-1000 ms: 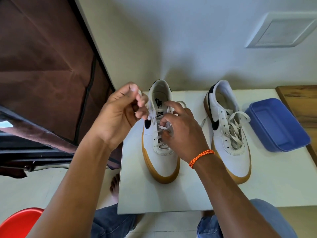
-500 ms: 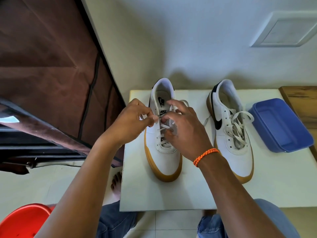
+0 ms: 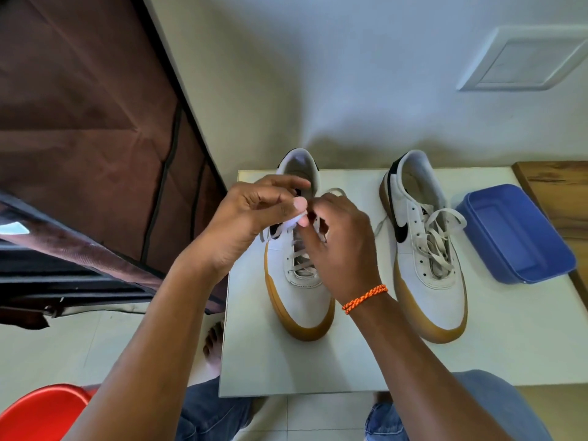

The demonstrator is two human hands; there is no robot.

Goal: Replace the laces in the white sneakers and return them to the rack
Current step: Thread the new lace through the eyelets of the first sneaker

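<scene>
Far left, a glossy red chair (image 3: 41, 412) peeks in at the bottom corner, and above it hangs the brown fabric cover (image 3: 95, 122) of what looks like the rack, soft and creased. Now to the action: the left hand (image 3: 251, 214) is up over the near sneaker (image 3: 299, 288), thumb and fingers pinching a flat white lace (image 3: 288, 225) at the top eyelets, and right beside it the right hand (image 3: 343, 246), orange braided band (image 3: 365, 299) at the wrist, has its fingers curled down into the same lacing, though what it grips is hidden behind its knuckles. The hands sit close together, almost touching. That lace is light, limp and floppy, I'd say, so the place to take it is near the stiff tip, where it will steer through an eyelet. The shoe itself stands toe toward the person on the smooth white bench (image 3: 477, 361), smooth white upper over a firm gum-coloured sole, sturdy enough to hold by the heel. Further right, the second sneaker (image 3: 426, 249) waits with its laces loose and tangled over the tongue, and beyond it lies a shiny blue plastic lid or tray (image 3: 515, 233), rigid and rounded at the corners.
</scene>
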